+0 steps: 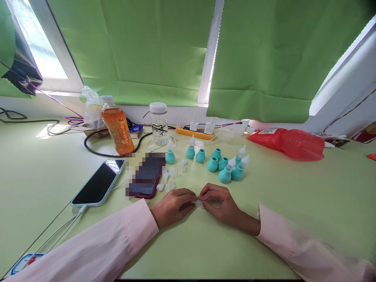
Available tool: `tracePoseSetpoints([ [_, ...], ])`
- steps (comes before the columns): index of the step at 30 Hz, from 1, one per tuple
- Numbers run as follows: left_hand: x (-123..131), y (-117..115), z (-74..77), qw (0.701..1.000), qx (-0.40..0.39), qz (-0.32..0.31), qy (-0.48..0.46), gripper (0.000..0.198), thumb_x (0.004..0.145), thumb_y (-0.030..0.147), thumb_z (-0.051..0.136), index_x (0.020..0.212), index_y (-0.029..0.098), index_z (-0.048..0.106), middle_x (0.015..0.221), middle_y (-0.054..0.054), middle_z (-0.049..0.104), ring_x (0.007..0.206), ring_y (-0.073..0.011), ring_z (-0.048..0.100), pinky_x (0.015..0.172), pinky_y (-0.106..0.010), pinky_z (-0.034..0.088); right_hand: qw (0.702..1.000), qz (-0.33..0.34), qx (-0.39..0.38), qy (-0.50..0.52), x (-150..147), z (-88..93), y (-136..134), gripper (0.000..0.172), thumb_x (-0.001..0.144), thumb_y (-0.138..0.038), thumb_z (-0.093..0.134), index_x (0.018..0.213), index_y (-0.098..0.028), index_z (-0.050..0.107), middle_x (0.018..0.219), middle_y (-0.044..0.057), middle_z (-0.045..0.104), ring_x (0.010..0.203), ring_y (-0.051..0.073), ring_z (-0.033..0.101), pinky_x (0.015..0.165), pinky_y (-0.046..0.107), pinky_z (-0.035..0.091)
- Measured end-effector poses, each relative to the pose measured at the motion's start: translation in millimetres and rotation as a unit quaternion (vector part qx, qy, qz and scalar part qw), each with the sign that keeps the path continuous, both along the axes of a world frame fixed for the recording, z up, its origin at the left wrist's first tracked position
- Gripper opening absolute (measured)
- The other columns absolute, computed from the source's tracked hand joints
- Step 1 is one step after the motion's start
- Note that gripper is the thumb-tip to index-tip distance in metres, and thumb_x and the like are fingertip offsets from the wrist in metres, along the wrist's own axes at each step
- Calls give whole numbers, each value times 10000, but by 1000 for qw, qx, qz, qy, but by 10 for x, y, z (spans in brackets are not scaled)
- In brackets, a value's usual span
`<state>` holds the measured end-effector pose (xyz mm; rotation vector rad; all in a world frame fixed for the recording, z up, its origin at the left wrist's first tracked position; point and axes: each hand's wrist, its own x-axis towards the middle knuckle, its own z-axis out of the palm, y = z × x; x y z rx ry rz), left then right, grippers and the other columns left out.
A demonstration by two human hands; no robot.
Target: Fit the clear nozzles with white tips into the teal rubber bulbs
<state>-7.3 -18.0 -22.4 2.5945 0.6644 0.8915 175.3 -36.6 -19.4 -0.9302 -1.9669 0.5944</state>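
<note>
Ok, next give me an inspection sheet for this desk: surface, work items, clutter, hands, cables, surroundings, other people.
Surface: pale green tabletop, seam line at left.
Work items: teal bulbs, some topped with translucent tips, others open-necked; loose translucent parts lie nearby.
Clutter: light-cased phone, dark red-edged phone, orange drink bottle, white-lidded bottle, red plastic bag.
Hands: left hand and right hand hold a small clear piece between them.
Cables: white cable in the light-cased phone; black cable looping near the orange drink bottle; chargers in an orange power strip.
Surroundings: green blinds, window partly uncovered at left.
Other people: nothing seen.
</note>
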Motion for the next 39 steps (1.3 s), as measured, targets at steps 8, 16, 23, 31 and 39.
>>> tracePoseSetpoints([
  [8, -1, -3, -2, 1000, 6, 4, -2, 156, 793, 183, 449, 867, 155, 583, 863, -62, 631, 770, -124, 588, 688, -224, 488, 999, -16, 39, 7, 8, 13, -46, 181, 663, -123, 516, 723, -223, 654, 679, 19, 574, 594, 130, 545, 533, 254, 444],
  [16, 1, 2, 4, 1000, 13, -6, -7, 158, 786, 164, 459, 874, 143, 587, 855, -66, 630, 768, -127, 588, 682, -221, 492, 1000, 0, 7, 2, 6, 16, -17, 170, 666, -106, 510, 686, -208, 645, 682, 20, 576, 625, 136, 552, 574, 262, 446],
  [23, 1, 1, 1, 1000, 20, -5, -6, 167, 791, 179, 455, 878, 134, 590, 853, -74, 629, 760, -129, 590, 675, -223, 496, 1000, -8, 12, 5, 10, 3, -15, 112, 713, -158, 515, 717, -199, 620, 687, 24, 577, 635, 137, 548, 585, 264, 441],
  [31, -15, 9, -4, 998, 55, -1, -27, 150, 791, 162, 449, 845, 144, 587, 831, -69, 622, 748, -125, 587, 650, -215, 493, 998, -37, -4, -58, -22, 45, -56, 268, 645, -220, 602, 899, -194, 521, 816, 32, 555, 753, 160, 526, 675, 291, 445],
  [39, -60, 58, 103, 982, 154, 67, -84, 151, 755, 89, 474, 855, 135, 577, 792, -75, 610, 729, -124, 571, 630, -220, 473, 993, -36, 24, -113, -34, 13, -37, 137, 691, -161, 553, 821, -200, 531, 792, 27, 552, 758, 158, 518, 687, 302, 433],
])
